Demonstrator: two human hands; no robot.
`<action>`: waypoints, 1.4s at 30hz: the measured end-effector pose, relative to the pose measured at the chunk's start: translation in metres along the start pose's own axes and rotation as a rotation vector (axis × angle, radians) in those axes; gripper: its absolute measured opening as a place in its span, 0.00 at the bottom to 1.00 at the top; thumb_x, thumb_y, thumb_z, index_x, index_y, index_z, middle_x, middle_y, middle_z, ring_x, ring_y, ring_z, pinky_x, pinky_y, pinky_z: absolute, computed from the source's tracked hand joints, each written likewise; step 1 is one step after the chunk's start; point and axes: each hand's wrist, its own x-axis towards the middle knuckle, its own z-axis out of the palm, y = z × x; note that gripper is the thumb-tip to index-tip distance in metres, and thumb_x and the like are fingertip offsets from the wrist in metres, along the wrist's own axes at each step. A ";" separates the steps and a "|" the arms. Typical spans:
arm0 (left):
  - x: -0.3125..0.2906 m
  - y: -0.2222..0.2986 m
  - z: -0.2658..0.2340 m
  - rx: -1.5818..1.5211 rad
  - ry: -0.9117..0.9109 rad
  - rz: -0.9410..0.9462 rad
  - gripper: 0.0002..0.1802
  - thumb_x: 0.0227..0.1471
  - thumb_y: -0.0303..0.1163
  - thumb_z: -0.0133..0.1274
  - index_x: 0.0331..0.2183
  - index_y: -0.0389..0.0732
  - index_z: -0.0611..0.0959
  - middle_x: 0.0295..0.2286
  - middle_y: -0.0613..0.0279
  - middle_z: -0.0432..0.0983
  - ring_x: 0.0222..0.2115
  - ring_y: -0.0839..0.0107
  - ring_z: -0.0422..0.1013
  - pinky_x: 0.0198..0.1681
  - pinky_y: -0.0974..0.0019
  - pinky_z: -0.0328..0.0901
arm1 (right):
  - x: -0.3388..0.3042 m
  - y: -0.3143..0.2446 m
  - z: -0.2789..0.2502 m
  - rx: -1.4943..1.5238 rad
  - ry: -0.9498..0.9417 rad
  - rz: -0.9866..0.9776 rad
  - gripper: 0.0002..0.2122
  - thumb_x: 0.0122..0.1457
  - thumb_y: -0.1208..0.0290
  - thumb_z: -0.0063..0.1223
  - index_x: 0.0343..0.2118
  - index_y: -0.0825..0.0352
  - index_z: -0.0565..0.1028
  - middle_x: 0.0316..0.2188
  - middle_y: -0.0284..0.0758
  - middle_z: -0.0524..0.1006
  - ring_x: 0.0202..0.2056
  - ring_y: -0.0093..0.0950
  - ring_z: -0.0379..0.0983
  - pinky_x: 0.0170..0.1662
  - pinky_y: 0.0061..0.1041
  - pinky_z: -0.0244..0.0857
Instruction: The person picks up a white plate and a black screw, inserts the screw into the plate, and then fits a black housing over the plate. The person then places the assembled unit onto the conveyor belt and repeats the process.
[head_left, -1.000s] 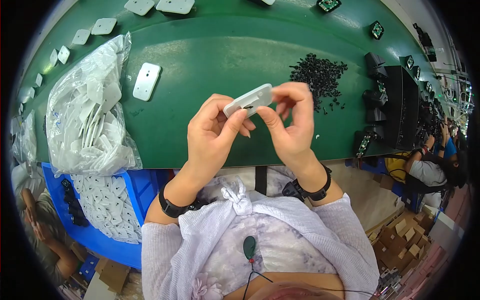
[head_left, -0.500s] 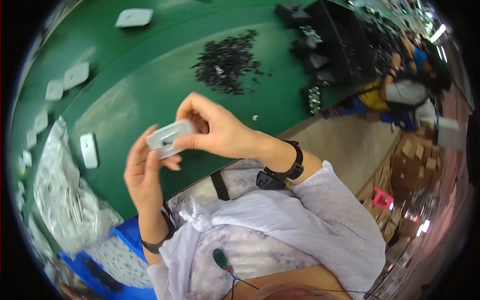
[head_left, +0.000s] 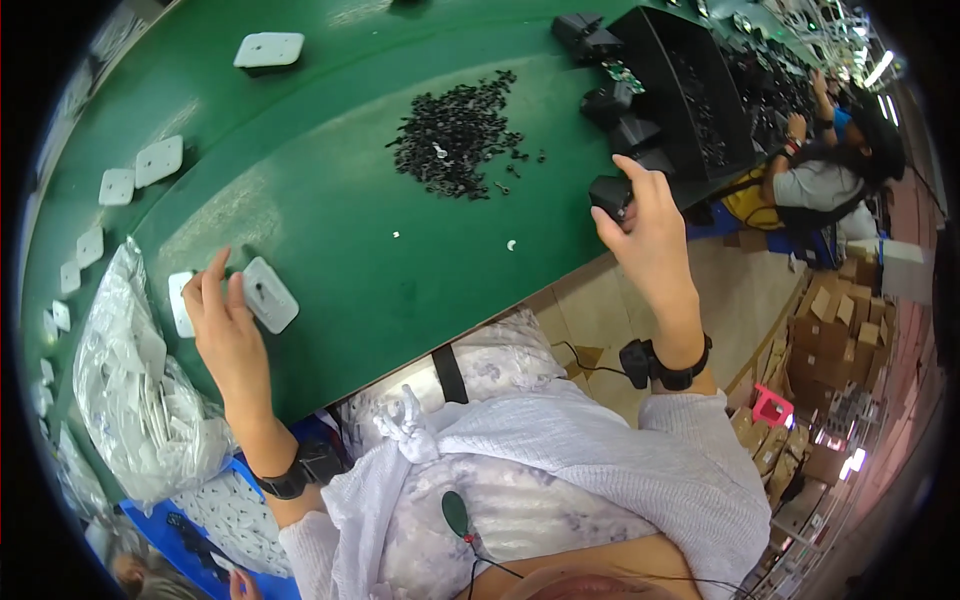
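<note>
My left hand [head_left: 228, 335] is over the left part of the green table, fingers apart and stretched out. Beside its fingertips lies a white rounded plate [head_left: 272, 298] with a small dark piece in its middle. A second white plate [head_left: 180, 305] is partly hidden behind the fingers. At the table's right edge, my right hand [head_left: 650, 230] has its thumb and fingers around a black box-shaped plastic part [head_left: 606, 194]. A heap of small black pieces [head_left: 450, 140] lies between and beyond my hands.
More white plates [head_left: 160, 160] lie along the left side. A clear plastic bag [head_left: 130, 390] of white parts rests near a blue tray [head_left: 140, 520]. A black bin [head_left: 655, 85] stands far right, with black parts and circuit boards [head_left: 622, 76] beside it. Another person [head_left: 815, 185] works beyond.
The white plate held in both hands now lies on the table by my left hand, which has let go. My right hand has moved far right to the black plastic part.
</note>
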 end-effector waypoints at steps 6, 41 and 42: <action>-0.023 0.029 0.014 0.171 0.059 0.191 0.39 0.40 0.41 0.64 0.53 0.41 0.69 0.39 0.50 0.68 0.40 0.53 0.65 0.44 0.56 0.62 | -0.005 -0.067 0.031 1.067 -0.212 -0.275 0.21 0.44 0.82 0.59 0.44 0.66 0.68 0.42 0.37 0.72 0.49 0.33 0.67 0.52 0.30 0.61; -0.042 0.003 0.011 -0.239 -0.019 0.251 0.27 0.45 0.15 0.42 0.49 0.39 0.76 0.51 0.58 0.71 0.53 0.61 0.65 0.57 0.57 0.59 | 0.030 -0.186 0.090 0.399 -0.188 -0.937 0.20 0.44 0.81 0.60 0.44 0.67 0.75 0.43 0.37 0.76 0.41 0.36 0.72 0.41 0.29 0.69; -0.042 0.007 0.009 -0.189 -0.024 0.239 0.27 0.46 0.15 0.44 0.50 0.39 0.76 0.51 0.58 0.70 0.53 0.60 0.65 0.57 0.56 0.59 | 0.031 -0.186 0.088 0.388 -0.189 -0.940 0.21 0.43 0.81 0.60 0.45 0.67 0.75 0.43 0.37 0.76 0.41 0.35 0.72 0.41 0.29 0.69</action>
